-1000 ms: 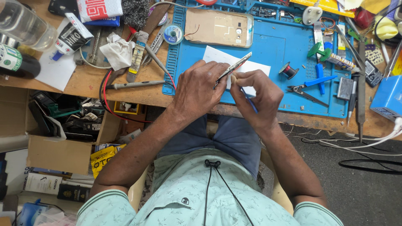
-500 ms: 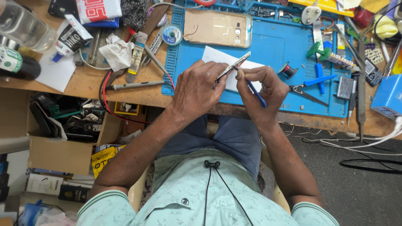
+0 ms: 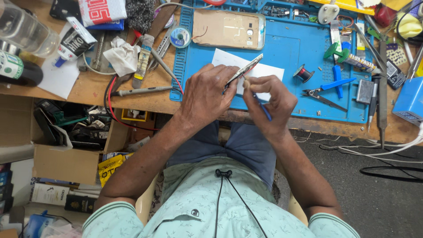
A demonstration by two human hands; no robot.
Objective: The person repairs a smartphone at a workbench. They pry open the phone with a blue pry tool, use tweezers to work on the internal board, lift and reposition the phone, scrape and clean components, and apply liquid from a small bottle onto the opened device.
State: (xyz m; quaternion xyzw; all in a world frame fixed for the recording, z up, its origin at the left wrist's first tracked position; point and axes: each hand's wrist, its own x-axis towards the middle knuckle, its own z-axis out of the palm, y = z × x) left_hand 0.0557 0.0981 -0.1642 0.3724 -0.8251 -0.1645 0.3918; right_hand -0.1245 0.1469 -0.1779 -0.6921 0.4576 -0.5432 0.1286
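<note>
Centrally, at near edge of blue silicone work mat [image 3: 282,35] on wooden tabletop [image 3: 88,90]: left hand [image 3: 205,94] pinching thin flat silver-edged phone part [image 3: 244,70], tilted on edge above white paper sheet [image 3: 264,70]. Right hand [image 3: 269,103] fingers pressed on slim blue-handled tool [image 3: 263,110], tip touching part. Blue-handled pliers [image 3: 328,90] near right.

Bare blue mat [image 3: 282,105] lies open just right of the white paper [image 3: 264,70]; beyond it the wire spool [image 3: 303,73] and pliers [image 3: 324,98] block passage.
</note>
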